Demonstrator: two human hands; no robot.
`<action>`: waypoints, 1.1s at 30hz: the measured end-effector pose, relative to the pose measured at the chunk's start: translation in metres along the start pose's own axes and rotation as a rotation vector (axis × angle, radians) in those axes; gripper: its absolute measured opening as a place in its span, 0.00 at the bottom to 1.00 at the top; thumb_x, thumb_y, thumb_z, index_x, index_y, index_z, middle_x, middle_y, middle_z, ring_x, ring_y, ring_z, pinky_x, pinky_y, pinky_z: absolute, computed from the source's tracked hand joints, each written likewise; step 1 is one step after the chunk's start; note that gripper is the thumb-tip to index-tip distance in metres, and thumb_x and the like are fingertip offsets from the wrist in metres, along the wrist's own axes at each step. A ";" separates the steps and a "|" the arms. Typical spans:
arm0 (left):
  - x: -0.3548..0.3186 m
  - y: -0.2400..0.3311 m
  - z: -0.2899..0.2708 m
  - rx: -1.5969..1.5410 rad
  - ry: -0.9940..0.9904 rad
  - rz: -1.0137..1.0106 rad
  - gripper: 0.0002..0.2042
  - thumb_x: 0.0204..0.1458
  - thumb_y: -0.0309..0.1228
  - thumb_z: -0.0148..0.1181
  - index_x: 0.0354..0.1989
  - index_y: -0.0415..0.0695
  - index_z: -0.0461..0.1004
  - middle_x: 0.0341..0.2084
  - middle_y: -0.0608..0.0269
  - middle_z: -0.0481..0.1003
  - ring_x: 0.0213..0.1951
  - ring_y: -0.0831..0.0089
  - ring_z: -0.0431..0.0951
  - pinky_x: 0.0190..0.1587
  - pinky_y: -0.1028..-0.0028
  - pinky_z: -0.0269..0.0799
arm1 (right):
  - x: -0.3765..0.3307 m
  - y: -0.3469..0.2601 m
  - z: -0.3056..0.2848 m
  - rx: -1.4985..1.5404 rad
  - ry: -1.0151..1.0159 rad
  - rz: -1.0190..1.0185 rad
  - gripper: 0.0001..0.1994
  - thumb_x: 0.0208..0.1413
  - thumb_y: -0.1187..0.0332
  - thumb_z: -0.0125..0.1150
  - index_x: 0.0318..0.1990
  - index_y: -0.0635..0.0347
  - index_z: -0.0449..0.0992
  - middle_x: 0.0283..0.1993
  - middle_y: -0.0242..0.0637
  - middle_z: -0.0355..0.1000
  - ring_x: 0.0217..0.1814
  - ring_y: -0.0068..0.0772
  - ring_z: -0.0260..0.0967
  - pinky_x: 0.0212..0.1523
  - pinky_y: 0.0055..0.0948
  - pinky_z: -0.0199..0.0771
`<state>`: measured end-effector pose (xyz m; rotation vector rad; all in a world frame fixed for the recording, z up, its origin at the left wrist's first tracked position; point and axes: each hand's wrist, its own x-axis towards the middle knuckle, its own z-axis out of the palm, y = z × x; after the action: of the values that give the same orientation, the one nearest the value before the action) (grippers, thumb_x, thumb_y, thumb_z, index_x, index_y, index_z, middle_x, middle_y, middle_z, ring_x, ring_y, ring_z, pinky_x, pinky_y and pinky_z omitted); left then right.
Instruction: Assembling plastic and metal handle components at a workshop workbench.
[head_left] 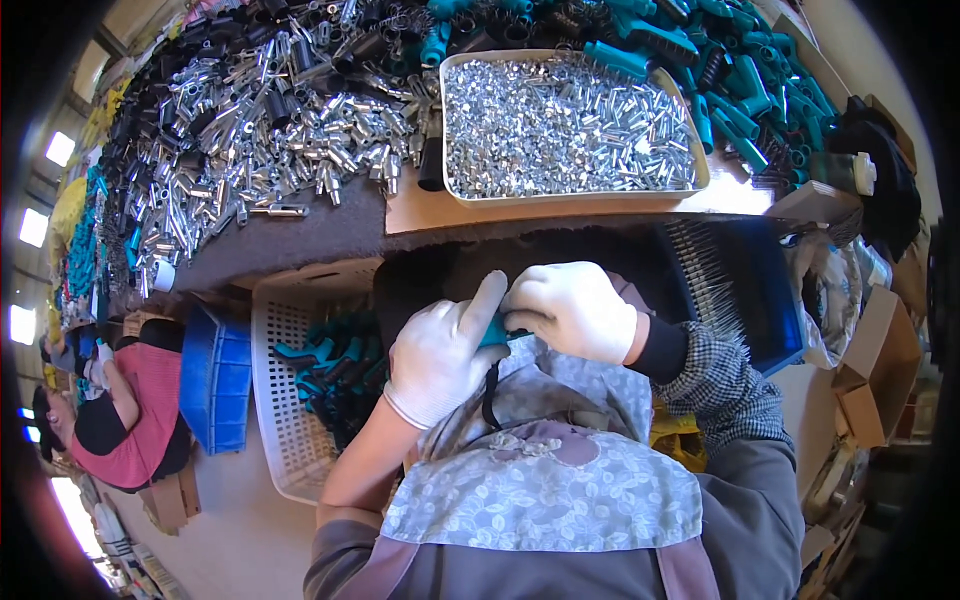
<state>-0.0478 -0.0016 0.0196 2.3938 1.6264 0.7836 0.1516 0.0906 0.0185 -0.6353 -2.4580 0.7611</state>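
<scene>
1. Between the two gloved hands, just below the table edge, sat a small teal handle piece (497, 330), mostly hidden by the gloves.
2. The left hand (440, 355), in a white glove, was closed around the lower part of that piece, with its thumb stretched up toward the right hand.
3. The right hand (570, 308), also in a white glove, was curled over the top of the piece from the right, knuckles touching the left thumb.
4. A black cord or strap (490, 385) hung down from the grip over the floral apron (540, 490); whether it joined the piece could not be told.
5. Left of the grip, and lower, stood a white perforated basket (285, 420) holding more teal handles (335, 365).
6. Beyond that basket, farther left, was a blue crate (215, 380), and past it another person in a pink top (145, 410) sat near the frame edge.
7. Above the grip, on the table, lay a pale tray (570, 196) filled with small silver metal parts.
8. Up and left of the grip spread a loose heap of silver tubes (270, 130); up and right lay a pile of teal grips (740, 80).
9. Right of the grip, close by, stood a blue bin (765, 290) with thin metal pins along its wall.
</scene>
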 end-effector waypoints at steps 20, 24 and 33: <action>-0.009 0.003 0.010 -0.132 -0.045 -0.122 0.42 0.41 0.34 0.75 0.68 0.43 0.62 0.37 0.51 0.79 0.36 0.52 0.81 0.39 0.59 0.77 | -0.013 0.000 0.000 -0.031 -0.212 -0.002 0.18 0.51 0.65 0.69 0.48 0.59 0.74 0.40 0.42 0.75 0.44 0.49 0.75 0.43 0.41 0.75; -0.009 0.016 0.006 -0.256 -0.010 -0.264 0.34 0.45 0.33 0.74 0.62 0.44 0.68 0.43 0.46 0.79 0.44 0.47 0.82 0.46 0.58 0.77 | -0.006 0.000 -0.009 -0.205 -0.194 -0.224 0.19 0.47 0.65 0.70 0.47 0.56 0.74 0.40 0.39 0.74 0.44 0.45 0.73 0.47 0.41 0.72; -0.018 0.021 0.018 -0.453 0.014 -0.238 0.23 0.46 0.23 0.67 0.54 0.42 0.75 0.46 0.50 0.78 0.48 0.50 0.80 0.50 0.62 0.75 | 0.083 0.051 -0.063 -0.506 0.422 -0.015 0.09 0.53 0.61 0.66 0.35 0.56 0.82 0.36 0.45 0.76 0.43 0.51 0.74 0.44 0.47 0.74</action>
<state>-0.0262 -0.0229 0.0064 1.8515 1.5036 0.9967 0.1371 0.1984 0.0585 -0.8541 -2.2465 -0.0256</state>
